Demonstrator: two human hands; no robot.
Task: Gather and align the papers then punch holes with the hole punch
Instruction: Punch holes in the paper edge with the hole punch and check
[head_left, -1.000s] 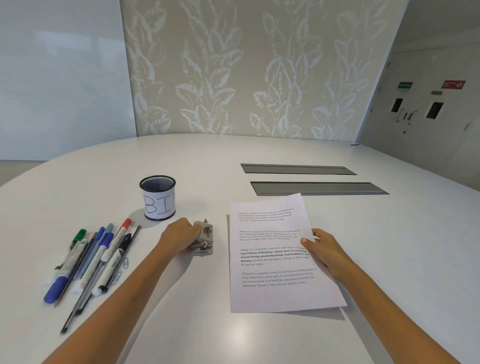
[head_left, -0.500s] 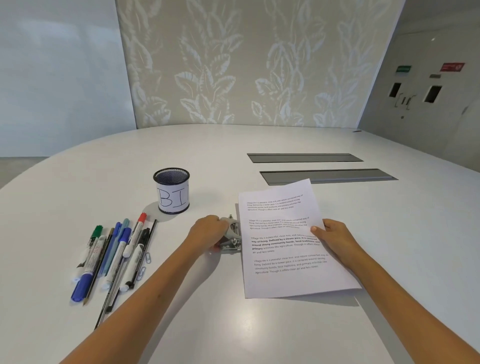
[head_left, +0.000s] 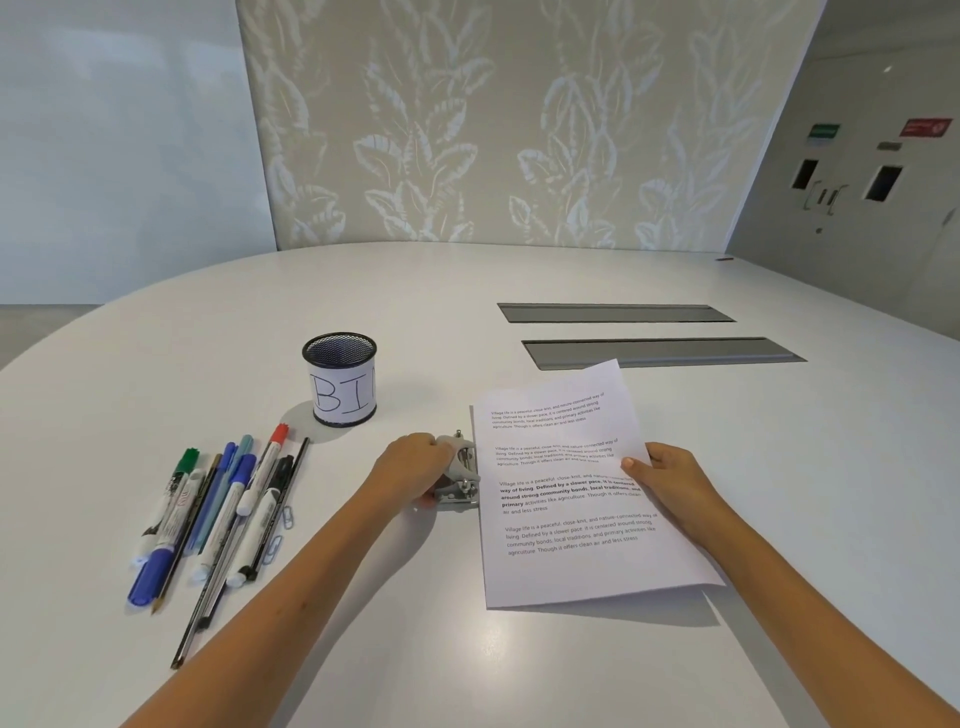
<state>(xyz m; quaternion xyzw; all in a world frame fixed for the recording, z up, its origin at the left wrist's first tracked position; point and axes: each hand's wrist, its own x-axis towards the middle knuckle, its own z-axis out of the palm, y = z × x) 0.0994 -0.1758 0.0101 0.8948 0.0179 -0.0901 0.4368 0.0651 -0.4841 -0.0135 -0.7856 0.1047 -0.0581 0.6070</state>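
A stack of white printed papers (head_left: 566, 566) is held a little above the white table (head_left: 467, 649), its right edge raised. My right hand (head_left: 670, 483) pinches that right edge, thumb on top. A small metal hole punch (head_left: 461, 478) stands on the table against the papers' left edge. My left hand (head_left: 415, 470) grips the punch from its left side, fingers curled over its lever. Whether the paper edge sits inside the punch slot is not visible.
A black mesh pen cup (head_left: 341, 382) labelled "BI" stands behind the punch to the left. Several pens and markers (head_left: 218, 514) lie in a row at the left, with paper clips (head_left: 280, 530) beside them. Two grey cable flaps (head_left: 660, 351) lie behind the papers.
My left hand has slid the hole punch rightward until it meets the papers' left edge. My right hand keeps its hold on the papers, which tilted slightly.
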